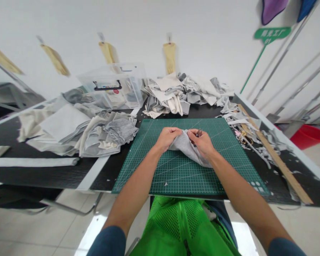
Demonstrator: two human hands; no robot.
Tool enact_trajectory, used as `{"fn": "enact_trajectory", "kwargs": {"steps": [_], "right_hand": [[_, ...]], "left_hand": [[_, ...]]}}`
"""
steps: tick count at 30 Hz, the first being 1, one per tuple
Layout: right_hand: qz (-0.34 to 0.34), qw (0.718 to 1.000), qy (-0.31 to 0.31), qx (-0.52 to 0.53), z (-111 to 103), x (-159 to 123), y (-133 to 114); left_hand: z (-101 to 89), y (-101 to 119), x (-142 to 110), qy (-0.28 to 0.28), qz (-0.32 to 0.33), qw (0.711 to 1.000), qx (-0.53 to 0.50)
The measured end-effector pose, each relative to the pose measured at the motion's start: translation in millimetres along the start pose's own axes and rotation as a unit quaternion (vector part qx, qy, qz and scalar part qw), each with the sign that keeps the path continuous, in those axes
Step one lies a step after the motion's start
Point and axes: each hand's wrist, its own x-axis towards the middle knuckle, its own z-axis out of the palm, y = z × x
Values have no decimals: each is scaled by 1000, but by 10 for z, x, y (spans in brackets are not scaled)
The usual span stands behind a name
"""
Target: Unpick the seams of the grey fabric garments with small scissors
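A piece of light grey fabric (188, 146) is stretched between my two hands over the green cutting mat (149, 174). My left hand (169, 138) pinches its upper left edge between thumb and fingers. Close beside it, my right hand (201, 142) pinches the same edge. A small dark tool, perhaps scissors or a seam ripper, shows in the right hand's fingers; its kind is too small to tell. The lower part of the fabric hangs toward the right wrist and rests near the mat.
Fabric piles lie left (66, 124) and behind the mat (166, 94). A clear plastic box (112, 85) stands at the back left. Along the right edge lie a wooden ruler (280, 160), fabric scraps and gold-handled scissors (244, 138). A red bucket (309, 138) is on the floor.
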Motion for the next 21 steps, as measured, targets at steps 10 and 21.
{"fn": "enact_trajectory", "kwargs": {"steps": [10,21], "right_hand": [[-40,999,-11,-31,45,-54,-46],[-19,999,-37,13,16,-34,-27]], "left_hand": [[42,-3,-19,17,64,994,89],[34,-41,16,28,90,993,70]]}}
